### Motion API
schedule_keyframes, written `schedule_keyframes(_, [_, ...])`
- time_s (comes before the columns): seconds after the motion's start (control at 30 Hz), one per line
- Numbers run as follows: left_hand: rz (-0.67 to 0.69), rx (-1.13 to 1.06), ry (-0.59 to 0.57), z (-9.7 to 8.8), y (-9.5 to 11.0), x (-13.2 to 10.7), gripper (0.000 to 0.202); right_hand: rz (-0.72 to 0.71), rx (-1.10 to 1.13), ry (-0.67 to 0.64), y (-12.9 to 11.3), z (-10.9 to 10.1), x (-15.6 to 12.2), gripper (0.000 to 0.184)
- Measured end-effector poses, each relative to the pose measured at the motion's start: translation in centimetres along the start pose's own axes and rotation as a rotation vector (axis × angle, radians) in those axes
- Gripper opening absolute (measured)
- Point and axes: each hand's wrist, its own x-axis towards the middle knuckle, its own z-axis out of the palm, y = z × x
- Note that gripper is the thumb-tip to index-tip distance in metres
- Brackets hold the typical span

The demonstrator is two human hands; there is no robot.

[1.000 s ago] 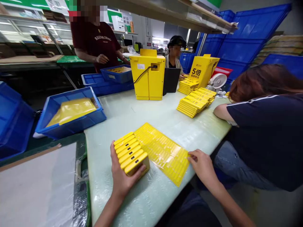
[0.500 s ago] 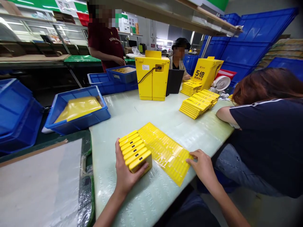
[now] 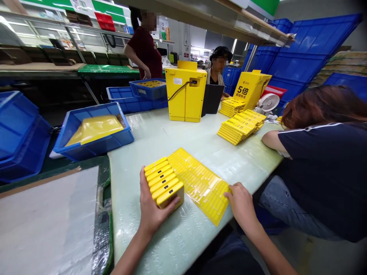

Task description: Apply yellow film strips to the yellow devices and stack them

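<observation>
Right here at the near edge of the table, your left hand (image 3: 153, 200) is cupped around a row of yellow power banks (image 3: 163, 185): thumb up along one side, fingers wrapped over the near end, pressing the row together. The row stands on the pale green tabletop (image 3: 183, 240), just beside a flat yellow ribbed sheet (image 3: 197, 183), which lies at a slant and touches the row's far side. Over at the sheet's lower right end, your right hand (image 3: 242, 206) rests with fingers slightly spread, fingertips (image 3: 228, 194) on the yellow surface, pinching nothing. Farther up the table, two stacks of yellow units (image 3: 236, 130) sit near a yellow cabinet (image 3: 185, 91) with a black cord at its top, and a black panel (image 3: 212, 98) stands just beside that. To your left, a blue crate (image 3: 91, 109) holds a yellow package (image 3: 94, 130). On your right, a co-worker (image 3: 323, 172) in a dark T-shirt leans on the table edge with head bowed, while a second co-worker (image 3: 218, 67) sits across the table and a third (image 3: 145, 47) stands beyond the crates.
</observation>
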Motion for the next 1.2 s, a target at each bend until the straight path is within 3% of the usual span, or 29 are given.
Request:
schedule_keyframes(0.2, [0.005,-0.009,0.023,0.2,0.8,0.1,0.135,-0.009,-0.078,-0.074,-0.3,-0.9,0.8,0.01])
schedule_keyframes(0.33, [0.005,-0.015,0.042,0.4,1.0,0.1,0.132,0.023,0.011,-0.079,0.3,-1.0,1.2,0.006])
schedule_keyframes(0.53, [0.01,-0.062,0.052,0.5,0.7,-0.3,0.133,0.019,0.494,0.016,3.0,0.3,1.0,0.0])
schedule_keyframes(0.67, [-0.004,-0.132,0.026,0.7,1.0,-0.7,0.133,0.003,0.944,-0.151,6.0,0.6,1.3,0.024])
schedule_keyframes(0.77, [0.003,-0.16,0.019,0.8,1.1,-0.9,0.136,0.098,1.129,-0.187,6.4,-1.6,2.3,0.039])
schedule_keyframes(0.87, [0.034,-0.146,0.018,0.9,1.0,-1.1,0.138,0.124,1.257,-0.122,2.4,-5.8,3.7,0.044])
schedule_keyframes(0.93, [0.051,-0.139,0.021,0.9,1.0,-1.1,0.139,0.002,1.281,-0.149,-2.6,-8.5,4.6,0.045])
schedule_keyframes(1.0, [0.062,-0.146,0.024,1.0,1.2,-1.1,0.14,-0.122,1.286,-0.259,-8.2,-10.4,5.1,0.044])
schedule_keyframes(1.1, [0.059,-0.166,0.023,1.0,1.5,-1.1,0.141,-0.216,1.257,-0.337,-14.5,-11.5,5.2,0.042])
schedule_keyframes(1.2, [0.046,-0.17,0.016,1.1,1.6,-1.2,0.142,-0.201,1.195,-0.333,-16.9,-11.4,4.9,0.041])
